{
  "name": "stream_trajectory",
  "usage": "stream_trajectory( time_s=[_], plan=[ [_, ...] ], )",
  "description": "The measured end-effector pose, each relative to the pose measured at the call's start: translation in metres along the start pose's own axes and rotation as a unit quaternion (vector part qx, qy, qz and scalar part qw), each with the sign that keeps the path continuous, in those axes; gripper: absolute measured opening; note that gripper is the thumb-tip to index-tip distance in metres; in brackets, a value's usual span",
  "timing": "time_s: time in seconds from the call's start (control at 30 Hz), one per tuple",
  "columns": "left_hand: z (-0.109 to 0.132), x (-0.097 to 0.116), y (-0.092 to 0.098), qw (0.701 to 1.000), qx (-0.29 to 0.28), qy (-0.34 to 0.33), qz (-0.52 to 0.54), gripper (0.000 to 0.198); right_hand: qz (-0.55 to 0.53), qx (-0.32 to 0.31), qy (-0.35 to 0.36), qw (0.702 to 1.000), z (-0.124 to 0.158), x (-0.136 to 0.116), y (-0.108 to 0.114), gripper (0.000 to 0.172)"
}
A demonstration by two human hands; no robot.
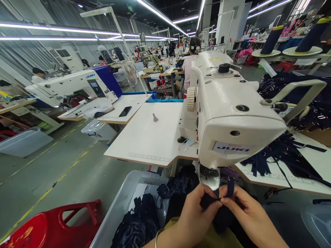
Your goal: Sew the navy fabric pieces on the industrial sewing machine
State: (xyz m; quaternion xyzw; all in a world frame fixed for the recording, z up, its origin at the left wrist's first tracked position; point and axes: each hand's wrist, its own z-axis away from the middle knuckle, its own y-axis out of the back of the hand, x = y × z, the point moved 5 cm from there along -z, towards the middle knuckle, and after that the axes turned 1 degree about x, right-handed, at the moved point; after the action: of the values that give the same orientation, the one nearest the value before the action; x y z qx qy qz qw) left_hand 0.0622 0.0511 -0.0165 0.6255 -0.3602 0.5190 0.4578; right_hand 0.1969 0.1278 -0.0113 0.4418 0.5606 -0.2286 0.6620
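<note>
Pinching tight, the left hand (195, 208) and right hand (249, 212) both have thumb and finger clamped on a navy strap (230, 186), just below the sewing machine's (232, 106) head! A slack pinch could let it twist, or drop towards the plastic bin (117, 204). The white tabletop (144, 137) carries a small grey piece (155, 118); red stool (28, 229) left, strip lights (160, 16) blazing overhead.

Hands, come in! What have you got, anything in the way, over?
Left hand, right hand: both pinching dark strap. Strap: one part sticking up at right hand. Sewing machine: close ahead, nothing seen blocking hands.
</note>
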Motion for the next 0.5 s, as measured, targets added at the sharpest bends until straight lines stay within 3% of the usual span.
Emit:
stream_trajectory(
  time_s=[0.1, 0.23, 0.3, 0.37, 0.43, 0.5],
  plan=[
    [-0.002, -0.005, 0.004, 0.999, 0.023, 0.028, -0.027, 0.014, 0.046, 0.007, 0.007, 0.999, -0.009, -0.001, -0.001, 0.020],
    [-0.005, -0.006, 0.014, 0.985, 0.101, -0.063, -0.121, 0.016, 0.120, 0.048, 0.062, 0.990, -0.020, -0.002, -0.002, 0.018],
    [-0.002, 0.003, 0.024, 0.948, 0.185, -0.161, -0.202, 0.023, 0.143, 0.050, 0.076, 0.986, -0.024, -0.001, -0.004, 0.019],
    [0.005, 0.016, 0.028, 0.882, 0.246, -0.278, -0.291, 0.025, 0.145, 0.045, 0.074, 0.986, -0.026, 0.001, -0.005, 0.020],
    [0.009, 0.027, 0.023, 0.832, 0.207, -0.370, -0.358, 0.025, 0.125, 0.040, 0.060, 0.990, -0.029, 0.003, -0.006, 0.020],
    [0.008, 0.032, 0.015, 0.812, 0.108, -0.413, -0.398, 0.025, 0.095, 0.034, 0.035, 0.994, -0.032, 0.006, -0.007, 0.020]
  ],
)
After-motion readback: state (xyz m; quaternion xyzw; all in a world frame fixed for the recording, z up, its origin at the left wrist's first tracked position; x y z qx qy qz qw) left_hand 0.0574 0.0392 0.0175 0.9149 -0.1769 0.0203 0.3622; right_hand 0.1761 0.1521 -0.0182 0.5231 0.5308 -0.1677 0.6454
